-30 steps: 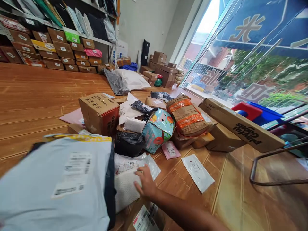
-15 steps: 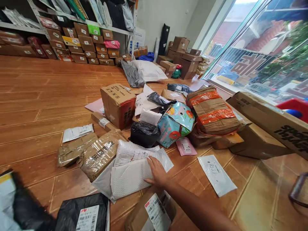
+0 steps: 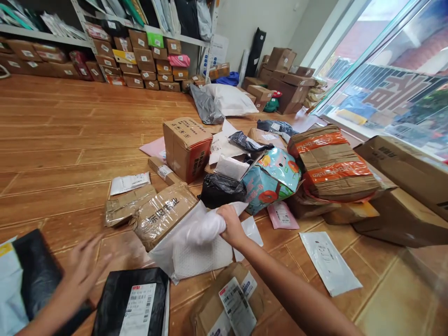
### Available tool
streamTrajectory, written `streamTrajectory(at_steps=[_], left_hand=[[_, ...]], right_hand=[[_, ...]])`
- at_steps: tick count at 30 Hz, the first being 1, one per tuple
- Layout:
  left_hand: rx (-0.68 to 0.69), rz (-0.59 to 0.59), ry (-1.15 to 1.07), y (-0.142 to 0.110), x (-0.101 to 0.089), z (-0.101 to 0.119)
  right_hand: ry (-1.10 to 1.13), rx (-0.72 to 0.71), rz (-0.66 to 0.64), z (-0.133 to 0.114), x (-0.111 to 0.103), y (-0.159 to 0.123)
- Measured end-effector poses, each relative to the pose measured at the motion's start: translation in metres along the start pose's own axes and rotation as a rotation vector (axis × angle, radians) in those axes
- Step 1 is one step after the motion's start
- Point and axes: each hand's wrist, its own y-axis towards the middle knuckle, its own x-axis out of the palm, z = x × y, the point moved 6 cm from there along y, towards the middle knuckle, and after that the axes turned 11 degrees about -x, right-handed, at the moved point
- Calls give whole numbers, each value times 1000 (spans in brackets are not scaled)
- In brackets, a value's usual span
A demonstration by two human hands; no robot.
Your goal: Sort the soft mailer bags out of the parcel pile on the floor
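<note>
White packet (image 3: 205,228), orange-striped brown parcel (image 3: 331,163)

Shelf (image 3: 45,36): white, at your far left, bags (image 3: 188,19) standing upright along it.
Low stack: labelled brown boxes (image 3: 144,58) beneath, with one green parcel (image 3: 155,40) and one pink parcel (image 3: 179,60).
Corner: piled cartons (image 3: 282,59) ahead of you, tall black package (image 3: 255,52) upright beside them.
Far floor: white sack (image 3: 231,99), grey bag (image 3: 206,105) alongside.
Your right: window (image 3: 345,63), large character (image 3: 395,94) on the glass.

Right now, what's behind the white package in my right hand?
Just behind the white package held by your right hand sits a black plastic bag, with a blue patterned box to its right. Anything the package itself covers can't be seen.
</note>
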Motion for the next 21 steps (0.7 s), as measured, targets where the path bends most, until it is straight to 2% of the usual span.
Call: streamTrajectory(at_steps=[1,3,4,5,7,9,10,12,15,16,19,21], left_hand=[[15,-118,-95,-4,16,8],[3,-461,-271,-23,56,29],[-18,-632,-292,-37,78,39],[-36,-743,-227,-50,98,48],[10,-767,-32,-66,125,60],[49,-657,23,-66,137,62],[16,-631,-3,-63,138,56],[-150,-675,-123,-54,129,32],[-427,-789,-377,-51,91,-15],[-513,-755,-451,-51,73,-32],[-776,-506,-496,-59,24,-83],[-868,-382,-470,-66,10,-105]], right_hand=[[-51,-102,-1,-22,-5,-3],[-205,-298,-38,-68,-2,-11],[-276,-367,-69,-89,6,-16],[-305,-424,-111,-107,16,-21],[-227,-527,-177,-138,39,-30],[-42,-569,-166,-155,53,-35],[39,-552,-125,-156,56,-36],[131,-483,-27,-145,55,-34],[91,-419,-16,-108,56,-31],[44,-382,-57,-92,58,-29],[-135,-156,-282,-35,73,-26],[-205,-53,-429,-11,81,-26]])
